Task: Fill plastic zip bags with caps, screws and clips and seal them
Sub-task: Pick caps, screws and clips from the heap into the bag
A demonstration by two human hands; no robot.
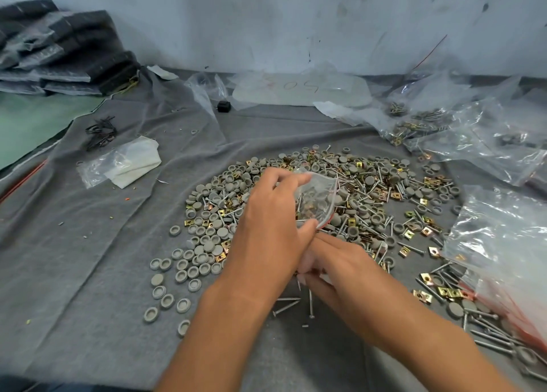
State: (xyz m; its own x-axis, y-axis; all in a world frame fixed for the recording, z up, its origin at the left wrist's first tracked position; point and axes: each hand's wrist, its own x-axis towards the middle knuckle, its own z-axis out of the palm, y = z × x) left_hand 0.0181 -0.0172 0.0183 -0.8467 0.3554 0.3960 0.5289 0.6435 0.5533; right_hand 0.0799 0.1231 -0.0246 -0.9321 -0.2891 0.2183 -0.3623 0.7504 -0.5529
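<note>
a small packing workshop: heaped caps, screws and clips (340, 202) on a grey cloth-covered surface (88, 258), filled plastic bags (444, 119) beyond the heap, scuffed wall (296, 21) behind.

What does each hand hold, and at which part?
Left hand pinches the zip bag at its side edges. What the right hand holds cannot be told.

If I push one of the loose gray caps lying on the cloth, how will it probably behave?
A gray cap looks small, hollow plastic, so probably light. It lies flat, so likely slides rather than rolls. The wrinkled gray cloth may catch it.
</note>
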